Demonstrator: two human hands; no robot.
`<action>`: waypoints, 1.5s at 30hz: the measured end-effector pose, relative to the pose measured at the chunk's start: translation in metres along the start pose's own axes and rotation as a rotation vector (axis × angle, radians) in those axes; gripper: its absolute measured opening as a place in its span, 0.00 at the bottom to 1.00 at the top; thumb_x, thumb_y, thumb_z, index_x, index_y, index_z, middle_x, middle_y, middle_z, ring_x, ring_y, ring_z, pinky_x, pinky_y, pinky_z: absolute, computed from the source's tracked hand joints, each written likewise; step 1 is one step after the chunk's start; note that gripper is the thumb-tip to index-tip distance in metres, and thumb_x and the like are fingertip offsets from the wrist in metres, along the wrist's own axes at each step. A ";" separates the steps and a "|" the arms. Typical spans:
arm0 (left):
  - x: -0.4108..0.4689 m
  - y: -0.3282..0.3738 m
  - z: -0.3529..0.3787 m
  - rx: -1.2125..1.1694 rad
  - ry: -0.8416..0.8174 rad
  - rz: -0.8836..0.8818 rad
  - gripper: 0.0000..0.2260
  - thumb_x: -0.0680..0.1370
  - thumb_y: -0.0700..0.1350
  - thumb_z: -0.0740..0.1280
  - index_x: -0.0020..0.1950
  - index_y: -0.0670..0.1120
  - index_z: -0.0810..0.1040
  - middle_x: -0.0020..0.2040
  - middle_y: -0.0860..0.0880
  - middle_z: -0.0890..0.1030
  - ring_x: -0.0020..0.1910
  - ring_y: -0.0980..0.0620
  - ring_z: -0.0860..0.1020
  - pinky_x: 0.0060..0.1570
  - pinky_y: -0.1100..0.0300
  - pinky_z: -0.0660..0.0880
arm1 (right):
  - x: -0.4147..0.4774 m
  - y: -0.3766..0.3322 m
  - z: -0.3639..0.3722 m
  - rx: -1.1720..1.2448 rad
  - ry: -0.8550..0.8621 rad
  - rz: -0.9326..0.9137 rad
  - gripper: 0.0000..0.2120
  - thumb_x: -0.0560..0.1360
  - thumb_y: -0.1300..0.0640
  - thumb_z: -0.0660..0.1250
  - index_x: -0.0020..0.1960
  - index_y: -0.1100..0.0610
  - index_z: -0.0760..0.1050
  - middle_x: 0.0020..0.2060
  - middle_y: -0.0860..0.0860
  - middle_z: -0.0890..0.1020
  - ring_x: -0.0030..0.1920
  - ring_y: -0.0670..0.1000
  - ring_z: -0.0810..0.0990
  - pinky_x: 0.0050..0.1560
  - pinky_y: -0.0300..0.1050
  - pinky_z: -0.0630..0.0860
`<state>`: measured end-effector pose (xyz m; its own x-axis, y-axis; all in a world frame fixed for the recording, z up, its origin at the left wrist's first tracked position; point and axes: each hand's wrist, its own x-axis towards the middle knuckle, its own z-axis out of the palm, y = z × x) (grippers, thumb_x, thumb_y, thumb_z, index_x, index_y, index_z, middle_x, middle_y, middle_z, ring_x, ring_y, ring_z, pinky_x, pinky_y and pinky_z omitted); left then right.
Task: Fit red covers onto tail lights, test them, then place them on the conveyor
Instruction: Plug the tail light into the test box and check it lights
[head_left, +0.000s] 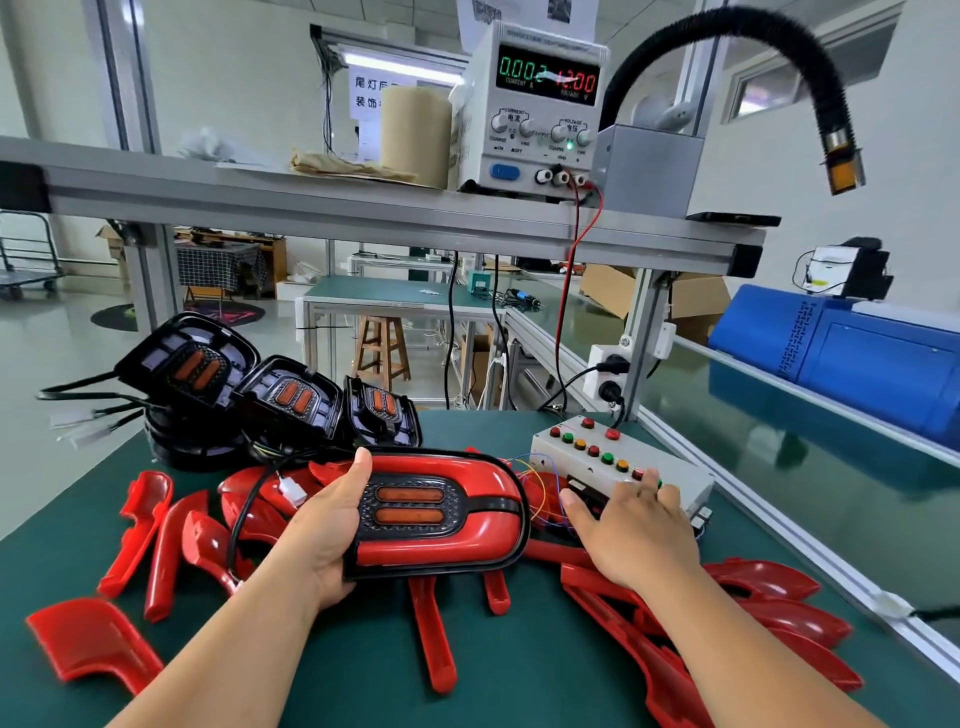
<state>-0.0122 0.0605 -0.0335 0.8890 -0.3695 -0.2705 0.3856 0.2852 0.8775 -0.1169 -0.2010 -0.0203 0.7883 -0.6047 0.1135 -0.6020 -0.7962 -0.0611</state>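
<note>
My left hand (327, 525) grips the left end of a tail light (441, 512) that has its red cover fitted, holding it face up above the green mat; its two orange lamps look unlit. A black cable with a white plug (292, 489) trails from it. My right hand (631, 525) rests on the front of the grey test box (618, 462), fingers spread over its row of coloured buttons. Three bare black tail lights (291, 397) lean in a row behind. Loose red covers (156, 535) lie scattered across the mat.
A power supply (540, 104) on the overhead shelf shows 0.002 and 12.00, with red and black leads running down to the box. The conveyor (779, 467) runs along the right, behind an aluminium rail. A blue machine (852, 353) sits beyond it. A black flexible hose (779, 47) hangs overhead.
</note>
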 end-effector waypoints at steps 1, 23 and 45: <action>0.000 0.000 0.000 0.000 0.001 -0.001 0.28 0.74 0.65 0.65 0.61 0.44 0.77 0.48 0.36 0.85 0.44 0.35 0.84 0.36 0.44 0.81 | 0.000 0.000 0.000 0.002 0.001 0.002 0.46 0.73 0.27 0.41 0.74 0.62 0.60 0.77 0.61 0.53 0.74 0.61 0.54 0.72 0.56 0.59; -0.001 0.000 -0.001 -0.025 -0.041 0.026 0.28 0.75 0.64 0.63 0.63 0.44 0.77 0.52 0.38 0.84 0.48 0.37 0.84 0.39 0.43 0.81 | -0.003 0.001 0.004 -0.011 0.018 0.023 0.47 0.73 0.27 0.40 0.74 0.62 0.61 0.75 0.61 0.58 0.73 0.62 0.57 0.73 0.55 0.58; 0.004 -0.002 -0.003 -0.007 -0.021 0.008 0.29 0.74 0.66 0.64 0.63 0.44 0.77 0.51 0.38 0.84 0.48 0.36 0.84 0.42 0.43 0.81 | -0.001 0.002 -0.005 0.006 0.003 0.021 0.45 0.74 0.28 0.40 0.73 0.62 0.63 0.76 0.61 0.57 0.72 0.62 0.58 0.70 0.55 0.60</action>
<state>-0.0091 0.0611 -0.0374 0.8867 -0.3860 -0.2547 0.3799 0.2941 0.8770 -0.1193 -0.2015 -0.0158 0.7749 -0.6215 0.1150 -0.6178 -0.7832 -0.0699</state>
